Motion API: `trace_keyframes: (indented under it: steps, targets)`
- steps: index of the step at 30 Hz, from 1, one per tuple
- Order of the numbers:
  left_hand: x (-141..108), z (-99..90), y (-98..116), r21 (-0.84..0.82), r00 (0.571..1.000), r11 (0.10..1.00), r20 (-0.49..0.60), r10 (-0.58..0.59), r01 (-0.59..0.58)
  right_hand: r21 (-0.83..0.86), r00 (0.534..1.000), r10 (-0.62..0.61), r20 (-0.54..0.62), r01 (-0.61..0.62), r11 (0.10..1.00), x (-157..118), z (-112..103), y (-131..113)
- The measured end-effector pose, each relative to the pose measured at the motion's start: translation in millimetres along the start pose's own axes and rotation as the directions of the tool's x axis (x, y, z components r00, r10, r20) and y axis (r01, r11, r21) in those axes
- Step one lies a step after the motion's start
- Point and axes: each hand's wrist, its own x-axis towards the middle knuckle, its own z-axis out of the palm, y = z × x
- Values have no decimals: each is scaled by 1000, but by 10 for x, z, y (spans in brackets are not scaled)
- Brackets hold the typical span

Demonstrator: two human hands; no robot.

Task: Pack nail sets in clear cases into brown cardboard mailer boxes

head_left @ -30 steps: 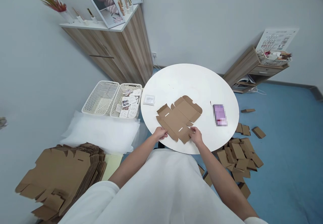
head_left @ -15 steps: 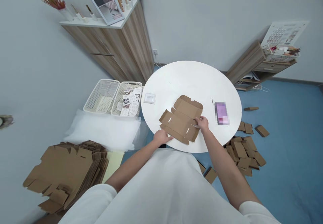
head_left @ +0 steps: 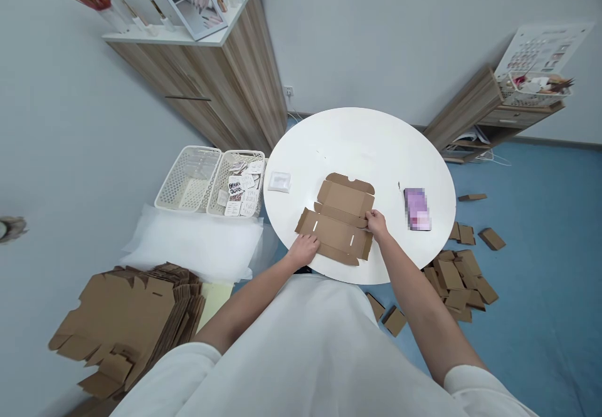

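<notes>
An unfolded cardboard box (head_left: 345, 216) lies almost flat on the round white table (head_left: 399, 147), its side flaps partly raised and two slots showing. My right hand (head_left: 376, 224) pinches its right edge near the middle fold. At the near left corner, my left hand (head_left: 305, 251) has its fingers bent over the cardboard edge, closed on it; the thumb is hidden. A small clear packet (head_left: 279, 182) lies on the table to the left. To the right rests a purple, pixelated item (head_left: 417, 209).
Two white baskets (head_left: 188, 179) stand left of the table, one holding printed cards (head_left: 242, 194). Below them are white sheets (head_left: 202, 241) and a stack of flat cardboard boxes (head_left: 126, 316). Folded small boxes (head_left: 463, 279) are piled on the blue floor at right. Wooden cabinets (head_left: 244, 59) stand behind.
My left hand has moved up from beside the near edge onto the cardboard's left corner. The cardboard has turned slightly, its near edge now more level. My right hand keeps its grip.
</notes>
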Motion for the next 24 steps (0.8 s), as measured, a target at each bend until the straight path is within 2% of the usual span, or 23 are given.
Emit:
trace_keyframes:
  steps: [4, 10, 12, 16, 22, 24]
  targets:
    - [16, -74, -44, -44, 1000, 999, 2, -23, 23, 93, 997, 64, 51, -69, 993, -20, -43, -76]
    - [127, -222, -115, -58, 986, 997, -159, -57, 48, 134, 988, 76, 136, -94, 986, -53, -125, -211]
    - [195, -278, -132, -42, 981, 997, -176, -75, 69, 125, 985, 76, 157, -96, 988, -69, -141, -239]
    - [327, -353, -189, -4, 991, 999, -128, -48, 47, 95, 980, 71, 186, -90, 991, -98, -155, -267]
    - [451, -351, -258, 2, 999, 1000, -48, 15, -15, 15, 976, 51, 213, -55, 998, -121, -154, -276]
    - [462, -348, -252, -7, 999, 1000, -47, 9, -9, -62, 987, 21, 159, -11, 998, -165, -156, -296]
